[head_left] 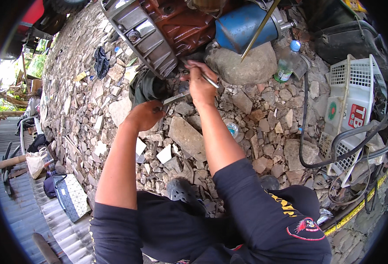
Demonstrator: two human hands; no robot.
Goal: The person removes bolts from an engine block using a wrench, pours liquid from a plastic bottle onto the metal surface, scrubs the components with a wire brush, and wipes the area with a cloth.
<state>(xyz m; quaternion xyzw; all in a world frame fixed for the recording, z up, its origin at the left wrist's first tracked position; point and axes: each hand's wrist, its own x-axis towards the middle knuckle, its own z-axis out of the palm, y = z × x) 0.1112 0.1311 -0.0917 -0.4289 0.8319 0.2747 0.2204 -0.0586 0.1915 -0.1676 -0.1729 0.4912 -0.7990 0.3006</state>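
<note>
A flat metal bar [176, 97] slants forward from the left hand [143, 116], which pinches its near end, wrist bent inward. The right hand [201, 87], farther forward, curls around a slim metal rod [210, 81]. Both forearms [118, 169] stretch over stones [187, 137] toward a grey metal casing [146, 37] just beyond the hands.

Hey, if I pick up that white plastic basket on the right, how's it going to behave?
The white basket will probably feel light for its size, as its walls look like thin, perforated plastic. It should mostly hold its shape, though the lattice sides may flex. The dark hose lying across it might snag or drag.
</note>
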